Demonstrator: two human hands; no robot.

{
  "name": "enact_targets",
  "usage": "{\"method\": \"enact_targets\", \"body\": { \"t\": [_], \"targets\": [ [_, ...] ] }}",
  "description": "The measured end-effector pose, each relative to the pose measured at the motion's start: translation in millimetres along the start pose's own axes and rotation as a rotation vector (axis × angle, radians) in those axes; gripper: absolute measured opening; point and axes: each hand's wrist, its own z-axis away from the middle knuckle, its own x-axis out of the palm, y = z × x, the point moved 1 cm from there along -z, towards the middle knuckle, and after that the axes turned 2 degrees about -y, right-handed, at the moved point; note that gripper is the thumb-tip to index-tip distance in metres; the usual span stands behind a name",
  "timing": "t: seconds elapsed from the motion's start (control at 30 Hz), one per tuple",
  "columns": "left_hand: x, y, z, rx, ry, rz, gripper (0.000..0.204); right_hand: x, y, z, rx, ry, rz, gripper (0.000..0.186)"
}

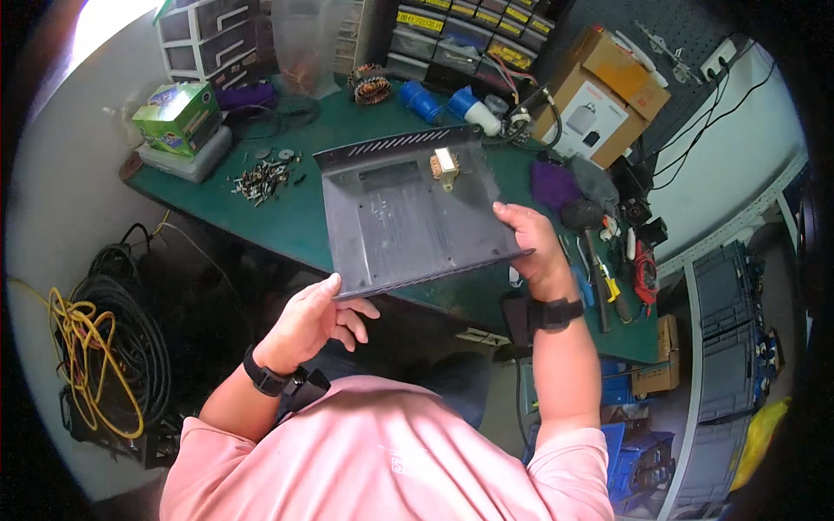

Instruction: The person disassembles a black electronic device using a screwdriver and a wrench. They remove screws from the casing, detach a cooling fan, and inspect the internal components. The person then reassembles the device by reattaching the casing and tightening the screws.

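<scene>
A dark grey metal equipment casing, with low bent-up sides and slots along its far edge, is tilted over the front of the green workbench. Near its far right corner sits a small transformer with a copper-coloured winding and a pale top. My left hand has its thumb on the casing's near left corner, the fingers curling loosely below the rim. Around the near right corner my right hand is closed, thumb on top; its other fingers are partly hidden under the metal.
Loose screws lie heaped on the green workbench to the left, near a green box. Hand tools crowd its right side. Drawer units and a cardboard box stand behind. Coiled cables are at lower left.
</scene>
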Motion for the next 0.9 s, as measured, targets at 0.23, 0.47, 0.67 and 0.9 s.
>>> {"method": "enact_targets", "body": {
  "t": [0.23,0.47,0.67,0.9],
  "targets": [
    [2,-6,-1,0.015,0.132,-0.033,0.036,-1,42,19,0.089,-0.035,0.004,0.027],
    [3,-14,-1,0.079,0.12,0.017,0.021,-18,36,20,0.342,-0.116,0.556,0.039],
    [0,-22,-3,0.077,0.077,0.046,0.022,-26,18,9,0.334,-0.121,1.119,0.04],
    [-7,-31,1,0.031,0.022,-0.055,0.026,8,-3,1,-0.056,-0.137,1.29,0.029]
  ]
}}
